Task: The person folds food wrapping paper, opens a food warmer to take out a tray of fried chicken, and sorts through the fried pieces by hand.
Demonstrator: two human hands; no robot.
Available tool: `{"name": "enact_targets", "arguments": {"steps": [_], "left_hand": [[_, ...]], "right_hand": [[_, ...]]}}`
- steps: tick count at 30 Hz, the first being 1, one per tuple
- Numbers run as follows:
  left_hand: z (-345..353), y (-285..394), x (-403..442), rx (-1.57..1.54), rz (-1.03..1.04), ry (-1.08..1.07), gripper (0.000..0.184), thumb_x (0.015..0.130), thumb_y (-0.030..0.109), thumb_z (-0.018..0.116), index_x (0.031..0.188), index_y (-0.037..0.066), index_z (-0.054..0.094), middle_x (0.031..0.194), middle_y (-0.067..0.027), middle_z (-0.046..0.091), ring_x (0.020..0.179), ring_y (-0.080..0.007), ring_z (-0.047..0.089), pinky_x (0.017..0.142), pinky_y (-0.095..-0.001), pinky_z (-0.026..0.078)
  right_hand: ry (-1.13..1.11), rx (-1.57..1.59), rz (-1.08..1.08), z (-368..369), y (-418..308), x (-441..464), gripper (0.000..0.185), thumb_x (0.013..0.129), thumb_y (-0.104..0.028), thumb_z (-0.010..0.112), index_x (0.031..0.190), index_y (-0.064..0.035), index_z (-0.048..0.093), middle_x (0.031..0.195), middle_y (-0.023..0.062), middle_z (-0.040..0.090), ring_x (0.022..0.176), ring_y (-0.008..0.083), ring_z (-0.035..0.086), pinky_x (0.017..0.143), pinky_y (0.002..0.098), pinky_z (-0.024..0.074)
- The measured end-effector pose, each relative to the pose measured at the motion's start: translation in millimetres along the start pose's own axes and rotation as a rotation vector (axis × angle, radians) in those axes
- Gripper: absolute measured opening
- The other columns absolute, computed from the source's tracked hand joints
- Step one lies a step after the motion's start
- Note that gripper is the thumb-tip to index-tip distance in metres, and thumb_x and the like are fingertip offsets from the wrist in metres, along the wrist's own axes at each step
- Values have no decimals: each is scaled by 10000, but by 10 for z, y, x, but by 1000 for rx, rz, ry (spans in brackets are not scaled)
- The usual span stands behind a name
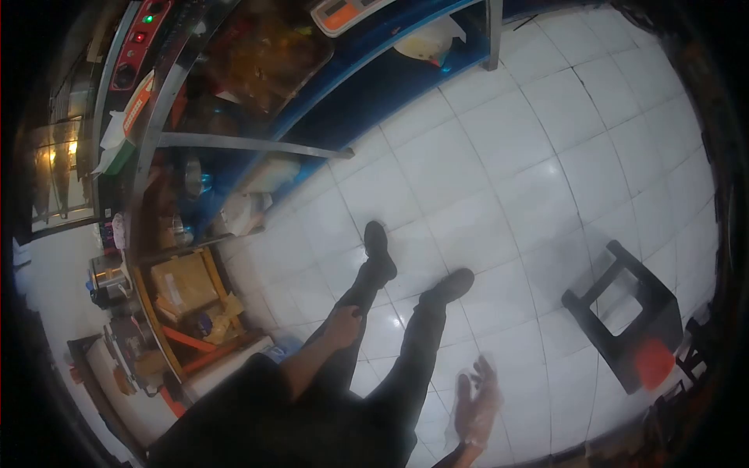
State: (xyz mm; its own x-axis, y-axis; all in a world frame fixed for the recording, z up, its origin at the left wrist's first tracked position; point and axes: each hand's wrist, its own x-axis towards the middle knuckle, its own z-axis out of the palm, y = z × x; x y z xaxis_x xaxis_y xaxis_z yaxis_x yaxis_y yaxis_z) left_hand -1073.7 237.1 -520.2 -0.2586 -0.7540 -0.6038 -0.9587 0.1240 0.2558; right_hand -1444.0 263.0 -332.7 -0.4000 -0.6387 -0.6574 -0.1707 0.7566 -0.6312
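My left hand (pixel 342 326) is bare and hangs in front of my dark trousers. Its fingers are curled, and a small dark thing shows at their tips, too unclear to name. Lower in the view, over the white floor tiles, my right hand (pixel 476 405) wears a loose clear plastic glove (pixel 490 396). Its fingers are apart and nothing is in them.
A black stool (pixel 581 308) with a red object (pixel 654 364) by it stands at the right. At the left is a wooden shelf unit (pixel 204 366) holding a cardboard box (pixel 185 282). A blue-edged metal table (pixel 367 90) runs across the upper left, with an orange-faced scale (pixel 341 14) on it.
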Motion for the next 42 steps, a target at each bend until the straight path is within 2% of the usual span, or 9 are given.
{"name": "enact_targets", "arguments": {"steps": [16,19,21,25,27,34,37,39,42], "left_hand": [[304,-305,-44,-376,-61,64,322,908,193,526,1154,-9,576,789,-149,649,691,-242,640,672,-380,516],[162,-339,-45,134,418,279,321,908,181,508,1164,-2,570,769,-123,645,714,-232,642,757,-405,501],[67,-291,-59,-135,36,-224,303,897,184,512,1133,8,583,846,-134,651,790,-256,643,901,-446,441],[32,-295,-136,-207,-8,-51,282,899,191,510,1092,2,593,881,-148,647,803,-261,643,907,-438,444],[67,-373,-130,6,229,236,258,925,201,500,1051,-2,599,814,-150,645,739,-255,644,762,-396,506],[-273,-280,-80,-627,-273,-45,228,944,208,505,936,-6,583,843,-173,613,685,-264,624,631,-378,495],[-244,-337,-89,-724,-276,6,237,941,208,513,889,-15,572,831,-176,601,658,-279,612,612,-388,487],[-172,-391,-66,-640,-327,-123,151,821,114,537,952,80,605,1033,-77,586,1049,-272,535,864,-477,435],[-1,-550,-51,-356,-77,-22,122,843,104,509,920,78,600,980,-90,592,985,-276,551,821,-466,435]], "right_hand": [[-133,-164,-27,49,-611,88,473,864,-101,586,1299,34,461,1183,246,590,995,335,619,890,401,475],[-163,-222,-11,151,-835,94,474,862,-100,585,1300,33,463,1184,238,591,988,327,622,891,399,475],[-179,-230,-20,245,-940,105,475,861,-97,584,1302,33,463,1185,234,591,985,322,623,891,397,475],[-206,-210,-60,483,-1064,123,472,860,-92,587,1301,32,470,1208,225,583,998,312,617,894,389,474],[-221,-215,-119,605,-1056,160,473,859,-91,591,1300,31,472,1218,223,578,1003,309,615,893,386,476],[-309,-281,-109,1031,-1524,176,470,855,-98,604,1289,35,482,1232,227,577,1012,314,621,878,386,484],[-332,-300,-162,1167,-1445,226,470,855,-100,608,1286,38,484,1220,226,586,996,320,628,874,386,485],[-340,-312,-215,1241,-1489,235,471,854,-100,610,1286,39,484,1215,225,590,988,322,632,872,385,486],[-355,-341,-189,1357,-1566,245,466,853,-90,607,1285,37,487,1219,222,587,1011,320,624,874,380,487]]}}
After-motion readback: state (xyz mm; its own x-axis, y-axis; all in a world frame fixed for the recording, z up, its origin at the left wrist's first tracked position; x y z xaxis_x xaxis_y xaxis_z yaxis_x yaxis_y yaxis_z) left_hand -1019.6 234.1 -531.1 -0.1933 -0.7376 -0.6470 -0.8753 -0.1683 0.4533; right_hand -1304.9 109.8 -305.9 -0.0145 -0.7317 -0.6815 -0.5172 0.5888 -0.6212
